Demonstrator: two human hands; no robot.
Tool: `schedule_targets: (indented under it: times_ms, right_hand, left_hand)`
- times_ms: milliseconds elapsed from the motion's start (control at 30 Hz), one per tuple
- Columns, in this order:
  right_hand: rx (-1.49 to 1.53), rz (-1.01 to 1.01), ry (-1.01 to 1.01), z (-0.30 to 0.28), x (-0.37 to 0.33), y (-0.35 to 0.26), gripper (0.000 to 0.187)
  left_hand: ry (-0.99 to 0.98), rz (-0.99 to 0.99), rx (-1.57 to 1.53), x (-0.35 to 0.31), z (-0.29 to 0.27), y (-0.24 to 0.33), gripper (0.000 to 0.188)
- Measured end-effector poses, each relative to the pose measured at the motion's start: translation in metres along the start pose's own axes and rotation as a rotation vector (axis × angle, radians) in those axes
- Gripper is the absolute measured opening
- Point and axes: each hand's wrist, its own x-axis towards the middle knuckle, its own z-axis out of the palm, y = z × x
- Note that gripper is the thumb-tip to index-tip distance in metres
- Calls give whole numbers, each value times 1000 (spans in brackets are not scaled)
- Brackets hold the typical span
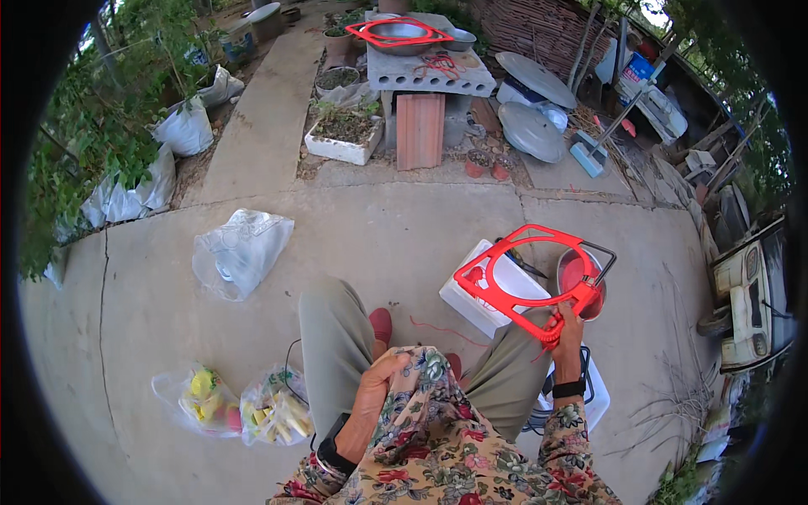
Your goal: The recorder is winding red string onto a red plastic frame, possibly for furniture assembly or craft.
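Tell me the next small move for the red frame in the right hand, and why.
Probably lower the red frame flat onto the white box. The right hand grips only its handle, so it hangs tilted over the box, while the left hand rests on the lap.

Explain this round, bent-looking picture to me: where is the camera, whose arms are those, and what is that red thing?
The camera sits on a person's head and looks down through a very wide lens, so straight edges curve and the corners go dark. The two arms in flowered sleeves coming from the bottom edge are that person's own. The right hand grips the handle of a red wire frame, held up over a white foam box and a metal bowl. The left hand rests on the person's lap and seems to hold nothing. On the concrete ground lie a clear plastic bag and two bags of yellow items. Farther off, a similar red frame sits on a block table.
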Motion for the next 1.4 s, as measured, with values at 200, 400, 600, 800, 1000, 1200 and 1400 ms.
schedule_targets:
  times_ms: [200,400,600,800,1000,1200,1400]
  right_hand:
    - [-21,-8,-23,-3,-2,0,12]
    - [-19,-15,-54,-3,1,8,11]
    - [-56,11,-166,21,-7,2,10]
    - [-43,15,-177,32,-4,3,9]
    - [-69,29,-235,39,-10,6,11]
    - [-61,22,-229,45,-18,5,10]
    - [-51,7,-258,33,-12,4,10]
  left_hand:
    - [-65,126,-185,-43,22,18,32]
    - [217,484,-84,-107,50,9,51]
    - [-165,678,387,-123,10,-20,48]
    - [-282,672,496,-95,-8,-43,46]
    - [-279,666,514,-78,-22,-46,44]
    - [-313,697,533,-81,-24,-44,42]
    - [-404,781,509,-97,-20,-47,40]
